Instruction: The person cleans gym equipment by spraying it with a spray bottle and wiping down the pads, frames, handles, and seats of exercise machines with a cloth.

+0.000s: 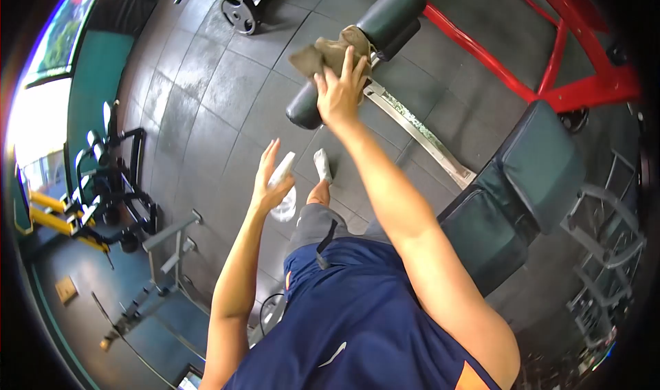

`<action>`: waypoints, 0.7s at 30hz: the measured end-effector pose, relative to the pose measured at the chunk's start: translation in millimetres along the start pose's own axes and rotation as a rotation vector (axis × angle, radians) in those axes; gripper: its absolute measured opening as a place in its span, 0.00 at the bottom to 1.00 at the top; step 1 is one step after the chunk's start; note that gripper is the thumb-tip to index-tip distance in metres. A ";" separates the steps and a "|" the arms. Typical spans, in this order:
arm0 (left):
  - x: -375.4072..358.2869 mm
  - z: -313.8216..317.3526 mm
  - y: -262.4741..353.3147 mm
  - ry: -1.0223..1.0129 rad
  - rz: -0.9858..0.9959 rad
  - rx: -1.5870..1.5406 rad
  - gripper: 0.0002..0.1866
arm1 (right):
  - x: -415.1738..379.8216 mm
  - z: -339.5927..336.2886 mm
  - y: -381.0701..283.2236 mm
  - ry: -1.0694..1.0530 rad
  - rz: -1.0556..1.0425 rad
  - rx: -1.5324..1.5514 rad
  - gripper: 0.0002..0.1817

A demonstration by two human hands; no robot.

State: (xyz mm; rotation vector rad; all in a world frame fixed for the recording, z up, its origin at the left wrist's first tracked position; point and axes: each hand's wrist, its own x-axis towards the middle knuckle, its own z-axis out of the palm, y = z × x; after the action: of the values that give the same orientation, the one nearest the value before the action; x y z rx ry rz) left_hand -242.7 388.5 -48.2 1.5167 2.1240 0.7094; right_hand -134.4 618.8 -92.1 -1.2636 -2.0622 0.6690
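While the right hand [340,91], fingers spread, presses a crumpled brown cloth [333,52] against a black cylindrical padded roller [392,15], the left hand [272,187] grips a whitish plastic bottle [283,201].

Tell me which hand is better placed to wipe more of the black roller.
Right, most likely: the right hand lies over the cloth on the roller. The left hand is away from the roller, its fingers around a white bottle.
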 end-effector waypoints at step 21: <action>125.7 7.0 -92.6 -0.919 -0.227 -0.631 0.24 | -64.0 23.7 -63.1 0.156 0.283 0.096 0.42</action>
State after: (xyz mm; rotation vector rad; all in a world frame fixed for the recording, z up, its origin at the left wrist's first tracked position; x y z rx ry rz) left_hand -344.4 484.1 -118.5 0.9449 1.1864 0.4069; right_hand -166.6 532.4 -80.0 -1.5160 -1.7222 0.7594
